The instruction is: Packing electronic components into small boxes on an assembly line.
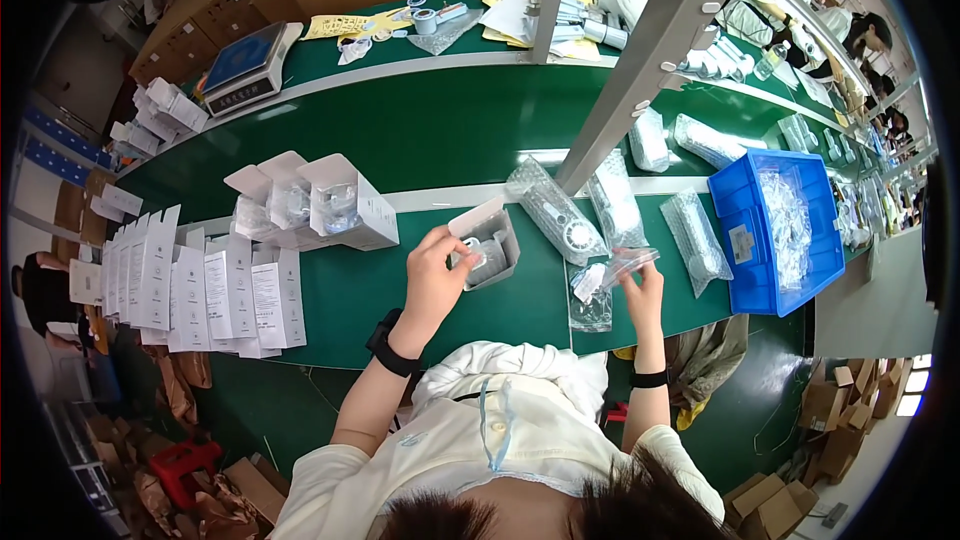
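Left hand [440,265]: white box [507,245] on table [520,320] is being reached into, grip unclear | right hand [643,285]: clear bag [630,261] is being pinched near wrapped parcel [617,202] | risk: box possibly being tipped by uneven finger pressure

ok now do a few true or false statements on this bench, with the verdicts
1. The left hand is at an open white box. True.
2. The right hand is empty. False: it holds a small clear plastic bag.
3. The blue bin stands to the right of both hands. True.
4. The scale has a red top. False: its top is blue.
5. Both wrists wear black bands. True.
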Available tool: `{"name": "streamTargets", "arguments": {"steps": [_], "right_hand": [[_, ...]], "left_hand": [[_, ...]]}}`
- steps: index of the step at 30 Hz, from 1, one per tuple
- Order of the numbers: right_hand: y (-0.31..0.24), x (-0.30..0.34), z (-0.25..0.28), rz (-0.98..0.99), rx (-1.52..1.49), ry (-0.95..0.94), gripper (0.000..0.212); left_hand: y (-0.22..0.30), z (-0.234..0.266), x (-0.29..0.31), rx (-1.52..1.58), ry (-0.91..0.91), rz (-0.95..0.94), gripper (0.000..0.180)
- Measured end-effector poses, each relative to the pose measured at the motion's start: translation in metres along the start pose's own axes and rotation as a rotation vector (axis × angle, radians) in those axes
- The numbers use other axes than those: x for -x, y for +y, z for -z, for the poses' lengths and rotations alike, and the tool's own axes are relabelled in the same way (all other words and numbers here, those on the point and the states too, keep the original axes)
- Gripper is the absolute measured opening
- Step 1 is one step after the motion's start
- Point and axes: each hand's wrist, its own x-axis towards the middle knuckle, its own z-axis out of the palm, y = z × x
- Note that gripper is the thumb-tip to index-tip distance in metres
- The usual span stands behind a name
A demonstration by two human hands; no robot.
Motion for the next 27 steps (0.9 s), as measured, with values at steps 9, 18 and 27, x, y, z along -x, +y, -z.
{"name": "streamTargets", "arguments": {"steps": [9,18,27], "right_hand": [[-0.112,-0.002,-0.13,0.511,-0.358,-0.093,0.03],[-0.108,-0.014,-0.122,0.996,0.512,-0.117,0.026],[-0.105,-0.009,-0.097,0.847,0.696,-0.354,0.039]], "left_hand": [[-0.001,0.001,-0.015,0.017,-0.002,0.126,0.013],[-0.01,-0.005,-0.011,0.102,0.065,0.059,0.011],[-0.012,-0.009,-0.007,0.112,0.068,0.014,0.012]]}}
